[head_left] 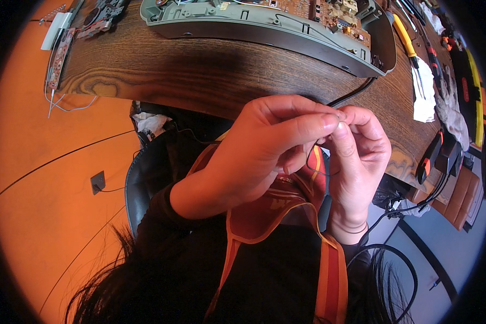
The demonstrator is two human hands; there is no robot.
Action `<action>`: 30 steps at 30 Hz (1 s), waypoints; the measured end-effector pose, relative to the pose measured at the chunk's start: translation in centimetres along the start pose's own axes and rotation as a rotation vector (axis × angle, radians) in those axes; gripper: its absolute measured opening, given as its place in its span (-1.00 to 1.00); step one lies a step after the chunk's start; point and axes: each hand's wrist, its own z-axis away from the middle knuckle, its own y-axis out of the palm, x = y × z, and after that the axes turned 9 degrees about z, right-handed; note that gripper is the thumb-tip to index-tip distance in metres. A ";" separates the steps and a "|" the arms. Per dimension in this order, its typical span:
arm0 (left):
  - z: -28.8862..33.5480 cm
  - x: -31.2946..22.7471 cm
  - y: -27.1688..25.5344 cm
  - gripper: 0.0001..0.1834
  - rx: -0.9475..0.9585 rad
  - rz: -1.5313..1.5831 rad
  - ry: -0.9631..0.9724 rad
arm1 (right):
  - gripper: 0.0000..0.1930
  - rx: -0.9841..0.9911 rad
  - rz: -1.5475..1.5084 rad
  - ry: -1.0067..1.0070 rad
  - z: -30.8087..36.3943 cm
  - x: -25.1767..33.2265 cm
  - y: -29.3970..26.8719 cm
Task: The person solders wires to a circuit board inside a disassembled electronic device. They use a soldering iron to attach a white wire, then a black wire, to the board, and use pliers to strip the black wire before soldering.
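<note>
In front of my chest, at the table's near edge, both hands are raised with their fingertips meeting. My left hand (262, 148) pinches with thumb and forefinger, its other fingers curled under. Opposite it, my right hand (359, 154) also pinches, thumb against bent forefinger. A thin dark wire (309, 166) loops down between the hands and seems to run up into both pinches. The bit right at the fingertips is too small and covered to make out. Beyond the hands lies an opened grey-green plastic housing (264, 40) with brown circuit boards (356, 36) inside.
A black cable (353, 93) leaves the housing behind my hands. On the right of the wooden table (162, 70) lie a yellow-handled screwdriver (405, 35), white paper (424, 92) and a grey glove (451, 110). A small circuit strip with wires (62, 56) hangs over the left edge.
</note>
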 end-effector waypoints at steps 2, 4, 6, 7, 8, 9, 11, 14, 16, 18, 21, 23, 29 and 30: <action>-0.1 -0.1 0.0 -0.82 0.007 0.044 -0.028 | -0.89 0.001 0.022 0.004 0.0 0.0 0.0; 0.0 -0.4 0.0 -0.81 0.014 0.098 -0.069 | -0.88 0.002 0.029 0.007 0.0 -0.1 0.0; 0.1 -0.7 0.1 -0.81 0.019 0.160 -0.123 | -0.88 0.003 0.020 0.010 0.0 -0.2 0.1; 0.2 -0.9 0.1 -0.83 0.007 0.166 -0.144 | -0.88 0.002 0.034 0.008 0.0 -0.2 0.1; 0.2 -1.0 0.1 -0.84 -0.001 0.174 -0.162 | -0.88 0.000 0.047 0.006 0.0 -0.2 0.1; 0.2 -1.0 0.1 -0.85 0.005 0.186 -0.171 | -0.88 -0.002 0.061 0.004 0.0 -0.3 0.1; 0.2 -0.9 0.1 -0.87 -0.021 0.195 -0.168 | -0.88 -0.003 0.059 0.003 -0.2 -0.5 0.2; -0.1 -0.5 0.1 -0.86 -0.038 0.220 -0.131 | -0.89 0.002 0.046 0.003 -0.4 -0.7 0.4; -0.1 -0.3 0.1 -0.86 -0.062 0.233 -0.111 | -0.90 0.018 0.014 -0.001 -0.4 -0.8 0.5; 0.0 -0.2 0.1 -0.85 -0.079 0.250 -0.097 | -0.90 0.047 -0.037 -0.009 -0.3 -0.8 0.6; 0.1 -0.4 0.0 -0.84 -0.061 0.143 -0.082 | -0.91 0.054 -0.010 -0.004 -0.3 -0.7 0.7; 0.4 -0.3 0.2 -0.86 -0.117 0.030 -0.023 | -0.90 0.055 0.044 -0.004 -0.3 -0.6 0.6; 0.8 0.0 0.2 -0.92 -0.056 -0.048 0.172 | -0.89 0.076 0.092 0.033 0.0 0.2 0.4; 0.8 -0.1 0.2 -0.92 -0.036 -0.033 0.180 | -0.89 0.089 0.090 0.035 0.1 0.3 0.4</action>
